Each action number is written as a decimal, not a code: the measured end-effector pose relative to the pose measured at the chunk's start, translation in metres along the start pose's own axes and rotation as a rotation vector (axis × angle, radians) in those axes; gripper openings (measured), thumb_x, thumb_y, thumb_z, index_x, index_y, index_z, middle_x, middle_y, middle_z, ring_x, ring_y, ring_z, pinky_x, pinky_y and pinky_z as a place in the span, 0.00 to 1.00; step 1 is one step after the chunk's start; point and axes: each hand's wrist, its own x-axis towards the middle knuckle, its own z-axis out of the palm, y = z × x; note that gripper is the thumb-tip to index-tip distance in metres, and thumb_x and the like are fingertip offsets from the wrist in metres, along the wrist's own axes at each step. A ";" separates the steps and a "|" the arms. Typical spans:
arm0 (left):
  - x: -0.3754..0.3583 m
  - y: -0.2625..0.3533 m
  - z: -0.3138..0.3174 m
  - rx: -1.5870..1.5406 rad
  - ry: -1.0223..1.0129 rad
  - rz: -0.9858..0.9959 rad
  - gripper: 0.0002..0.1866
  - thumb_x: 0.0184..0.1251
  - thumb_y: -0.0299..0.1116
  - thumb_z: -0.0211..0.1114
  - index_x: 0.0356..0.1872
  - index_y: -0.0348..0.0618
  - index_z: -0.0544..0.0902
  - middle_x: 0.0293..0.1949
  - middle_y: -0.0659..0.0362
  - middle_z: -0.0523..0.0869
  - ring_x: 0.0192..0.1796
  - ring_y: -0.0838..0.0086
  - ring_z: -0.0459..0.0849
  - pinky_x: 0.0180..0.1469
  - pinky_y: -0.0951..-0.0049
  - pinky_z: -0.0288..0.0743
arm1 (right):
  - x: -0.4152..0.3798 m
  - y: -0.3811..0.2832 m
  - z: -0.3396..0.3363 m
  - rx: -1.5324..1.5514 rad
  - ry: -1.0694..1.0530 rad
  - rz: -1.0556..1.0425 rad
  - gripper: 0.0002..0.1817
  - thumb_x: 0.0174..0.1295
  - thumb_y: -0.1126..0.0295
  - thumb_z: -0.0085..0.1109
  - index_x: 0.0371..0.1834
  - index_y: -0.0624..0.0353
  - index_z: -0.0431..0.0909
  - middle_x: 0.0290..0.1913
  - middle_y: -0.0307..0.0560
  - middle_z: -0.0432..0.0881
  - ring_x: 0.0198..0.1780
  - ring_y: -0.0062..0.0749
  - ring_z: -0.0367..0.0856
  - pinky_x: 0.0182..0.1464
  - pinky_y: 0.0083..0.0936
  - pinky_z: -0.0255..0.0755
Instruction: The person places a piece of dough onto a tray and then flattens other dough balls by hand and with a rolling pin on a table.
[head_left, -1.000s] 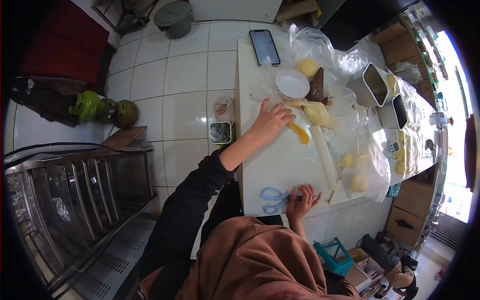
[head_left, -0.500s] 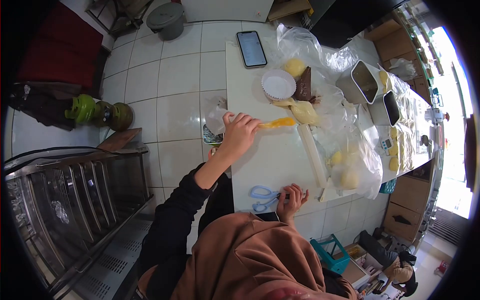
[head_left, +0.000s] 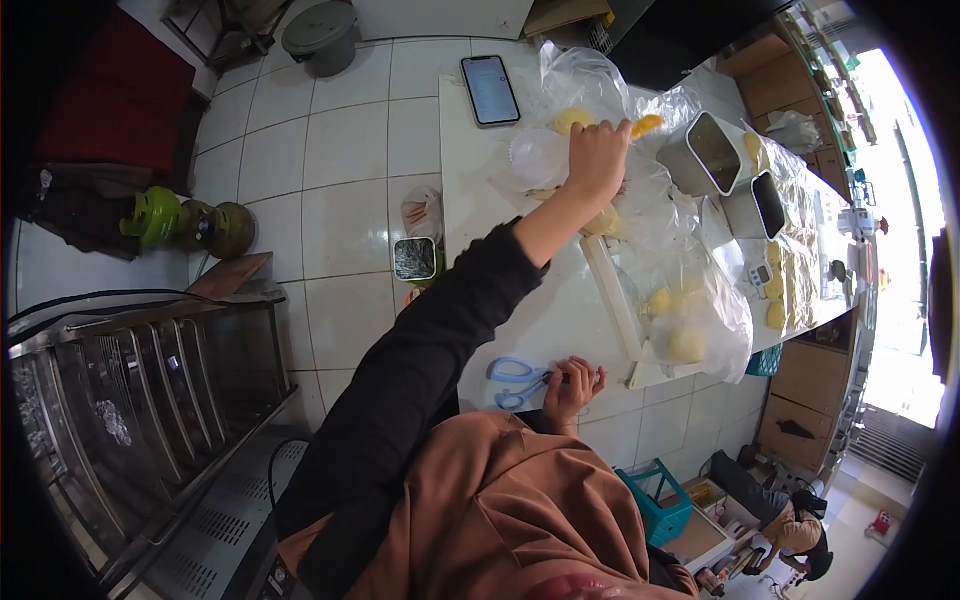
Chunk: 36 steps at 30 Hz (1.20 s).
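Both hands work well apart on the white tabletop (head_left: 520, 330). Nearest the body, the right hand (head_left: 572, 385) rests at the tabletop's near edge with its fingers curled over the blades of the blue-handled scissors (head_left: 520, 382); whether it truly grips them or only presses them down cannot be told. The scissors lie flat, their long axis along that near edge, handles pointing away from the right hand toward the floor side.

Farther out, a long white bar (head_left: 612, 298) lies across the tabletop, and beside it clear plastic bags (head_left: 700, 320) cover yellow dough balls (head_left: 686, 343).

At the far end, the left hand (head_left: 597, 157), on a fully stretched black-sleeved arm, is closed on a yellow-orange piece (head_left: 646, 125), which sticks out past the fingers toward the metal loaf tins (head_left: 712, 152). The piece is raised above a white paper cup liner (head_left: 535, 158) and crumpled plastic, with a phone (head_left: 490, 90) lying flat just beyond. So the yellow-orange piece sits far from the scissors, and the left hand alone is near it.
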 end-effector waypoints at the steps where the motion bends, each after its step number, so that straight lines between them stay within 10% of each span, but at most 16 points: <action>1: 0.008 -0.003 0.017 -0.045 -0.015 -0.052 0.12 0.54 0.26 0.61 0.41 0.46 0.77 0.32 0.54 0.81 0.33 0.60 0.82 0.44 0.61 0.69 | 0.001 0.000 0.000 0.000 0.003 0.002 0.04 0.53 0.68 0.53 0.29 0.54 0.75 0.31 0.40 0.79 0.45 0.36 0.77 0.64 0.42 0.46; 5: 0.015 -0.005 0.053 -0.680 -0.152 -0.078 0.17 0.55 0.26 0.60 0.48 0.44 0.76 0.39 0.49 0.80 0.44 0.55 0.80 0.52 0.63 0.71 | -0.001 -0.001 -0.001 0.011 -0.019 0.026 0.05 0.55 0.67 0.53 0.29 0.56 0.77 0.33 0.42 0.79 0.47 0.36 0.76 0.65 0.41 0.45; 11: -0.008 -0.007 0.015 -0.869 0.264 -0.006 0.16 0.54 0.21 0.54 0.46 0.43 0.77 0.44 0.56 0.77 0.49 0.67 0.76 0.45 0.75 0.74 | 0.007 -0.003 -0.005 -0.075 0.004 -0.014 0.06 0.53 0.67 0.59 0.30 0.56 0.74 0.40 0.43 0.77 0.48 0.39 0.74 0.63 0.42 0.46; 17: -0.020 -0.111 -0.068 -0.545 0.734 -0.224 0.15 0.45 0.16 0.49 0.35 0.42 0.76 0.38 0.55 0.75 0.41 0.61 0.74 0.41 0.65 0.69 | 0.068 -0.123 0.003 0.626 -0.325 0.021 0.20 0.45 0.77 0.67 0.42 0.60 0.71 0.44 0.49 0.75 0.51 0.48 0.71 0.53 0.35 0.65; 24: -0.119 -0.278 -0.109 0.315 0.260 -0.221 0.16 0.46 0.19 0.57 0.38 0.48 0.78 0.46 0.57 0.75 0.49 0.59 0.73 0.47 0.62 0.72 | 0.068 -0.248 0.063 0.851 -0.717 -0.165 0.17 0.56 0.69 0.60 0.46 0.60 0.68 0.51 0.56 0.68 0.54 0.47 0.67 0.56 0.38 0.60; 28: -0.177 -0.330 -0.147 0.599 0.090 -0.388 0.12 0.48 0.24 0.60 0.37 0.45 0.80 0.48 0.55 0.74 0.51 0.58 0.73 0.46 0.58 0.72 | 0.054 -0.283 0.078 0.962 -0.581 -0.048 0.15 0.57 0.69 0.57 0.45 0.58 0.66 0.48 0.52 0.70 0.55 0.45 0.67 0.56 0.41 0.57; 31: -0.201 -0.346 -0.159 0.741 -0.006 -0.456 0.11 0.50 0.25 0.58 0.37 0.42 0.81 0.49 0.54 0.73 0.52 0.59 0.73 0.45 0.56 0.71 | 0.070 -0.297 0.095 1.067 -0.904 0.294 0.17 0.57 0.67 0.56 0.48 0.57 0.64 0.45 0.49 0.73 0.53 0.43 0.69 0.55 0.40 0.55; 36: -0.218 -0.365 -0.174 0.795 -0.089 -0.535 0.11 0.52 0.26 0.58 0.37 0.41 0.81 0.50 0.53 0.73 0.52 0.59 0.72 0.46 0.55 0.71 | 0.061 -0.318 0.074 0.992 -0.990 -0.075 0.17 0.55 0.75 0.47 0.49 0.56 0.62 0.22 0.38 0.74 0.30 0.32 0.74 0.53 0.34 0.56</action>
